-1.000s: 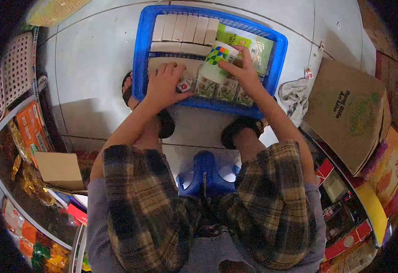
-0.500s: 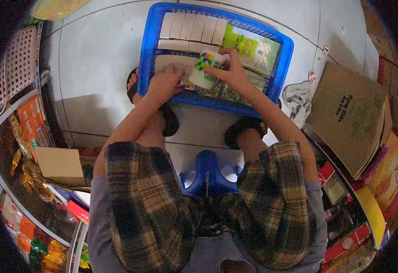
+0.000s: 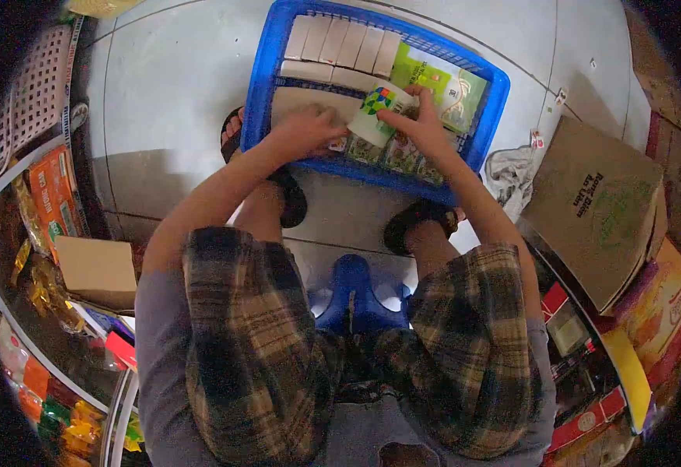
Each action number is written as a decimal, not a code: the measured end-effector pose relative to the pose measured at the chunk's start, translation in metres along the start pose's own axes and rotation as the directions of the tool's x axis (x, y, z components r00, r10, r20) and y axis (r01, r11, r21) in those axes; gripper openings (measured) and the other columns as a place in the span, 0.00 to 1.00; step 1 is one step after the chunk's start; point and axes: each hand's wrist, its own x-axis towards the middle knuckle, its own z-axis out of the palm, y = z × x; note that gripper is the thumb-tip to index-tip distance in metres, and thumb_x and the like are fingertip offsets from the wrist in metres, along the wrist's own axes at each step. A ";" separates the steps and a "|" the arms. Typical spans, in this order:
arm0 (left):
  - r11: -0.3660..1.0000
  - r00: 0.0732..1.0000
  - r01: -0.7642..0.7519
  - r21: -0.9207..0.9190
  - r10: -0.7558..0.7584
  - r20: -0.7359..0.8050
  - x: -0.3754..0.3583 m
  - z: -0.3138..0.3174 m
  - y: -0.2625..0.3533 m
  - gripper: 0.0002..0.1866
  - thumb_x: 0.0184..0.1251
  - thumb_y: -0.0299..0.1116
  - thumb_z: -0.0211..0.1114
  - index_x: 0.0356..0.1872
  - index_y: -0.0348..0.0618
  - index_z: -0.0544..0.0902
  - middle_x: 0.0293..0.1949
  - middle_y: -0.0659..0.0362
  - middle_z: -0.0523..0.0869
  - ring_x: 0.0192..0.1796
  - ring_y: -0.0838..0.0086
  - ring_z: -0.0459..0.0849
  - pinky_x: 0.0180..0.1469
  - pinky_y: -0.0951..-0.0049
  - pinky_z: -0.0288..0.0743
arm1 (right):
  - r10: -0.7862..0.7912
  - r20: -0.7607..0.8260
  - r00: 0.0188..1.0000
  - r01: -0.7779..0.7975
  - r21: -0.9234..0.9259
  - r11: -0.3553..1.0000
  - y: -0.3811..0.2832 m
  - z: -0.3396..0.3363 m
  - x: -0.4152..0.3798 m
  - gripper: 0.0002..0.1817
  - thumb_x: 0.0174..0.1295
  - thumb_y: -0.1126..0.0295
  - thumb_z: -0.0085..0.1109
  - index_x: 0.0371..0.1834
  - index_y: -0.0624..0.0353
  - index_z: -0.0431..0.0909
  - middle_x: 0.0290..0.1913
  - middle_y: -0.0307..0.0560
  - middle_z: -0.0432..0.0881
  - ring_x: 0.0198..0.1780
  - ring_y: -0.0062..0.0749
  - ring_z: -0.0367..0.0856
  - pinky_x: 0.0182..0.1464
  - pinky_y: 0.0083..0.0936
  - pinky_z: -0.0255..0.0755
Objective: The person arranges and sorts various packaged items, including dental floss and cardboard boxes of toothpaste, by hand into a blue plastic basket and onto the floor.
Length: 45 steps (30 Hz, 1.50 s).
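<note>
Head view: at upper centre, the right hand [image 3: 428,131] is pinching a white container [image 3: 368,124] with a multicoloured pattern, over the blue plastic basket [image 3: 498,101]. The blurred left hand [image 3: 303,134] is reaching in beside it; its grip is unclear. Pinching evenly, without squeezing, seems wise.

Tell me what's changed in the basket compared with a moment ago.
The white and green pack in the right hand has swung back toward the right, away from the left hand, showing more of the small packs below. The left hand's fingers have shifted; blur hides whether they took or released anything. The right hand's hold, the white boxes and the blue basket around them look unchanged.
</note>
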 end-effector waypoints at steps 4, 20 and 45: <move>0.994 0.986 -0.099 -0.055 0.106 0.127 0.004 0.022 -0.012 0.22 0.40 0.36 0.59 0.42 0.55 0.67 0.39 0.54 0.68 0.40 0.60 0.70 0.34 0.63 0.71 | 0.043 0.024 0.999 -0.044 0.033 0.998 0.000 0.000 -0.003 0.32 0.39 0.63 0.61 0.44 0.61 0.53 0.23 0.45 0.71 0.16 0.22 0.66 0.16 0.17 0.60; 0.518 0.672 0.514 -0.683 -0.739 -0.055 -0.038 -0.057 -0.044 0.15 0.47 0.42 0.56 0.31 0.42 0.72 0.25 0.53 0.77 0.27 0.65 0.76 0.29 0.73 0.67 | -0.229 0.121 0.966 0.259 -0.415 0.872 0.006 0.055 0.016 0.32 0.32 0.57 0.63 0.35 0.64 0.57 0.25 0.57 0.70 0.30 0.40 0.73 0.32 0.27 0.66; -0.339 0.723 0.450 -0.826 -0.404 0.560 -0.030 -0.054 -0.023 0.23 0.45 0.48 0.54 0.38 0.39 0.72 0.31 0.60 0.75 0.32 0.81 0.72 0.31 0.83 0.64 | -0.654 0.433 0.620 0.782 -0.278 0.558 -0.053 0.057 0.030 0.19 0.43 0.64 0.55 0.38 0.60 0.67 0.36 0.51 0.67 0.41 0.40 0.66 0.39 0.29 0.65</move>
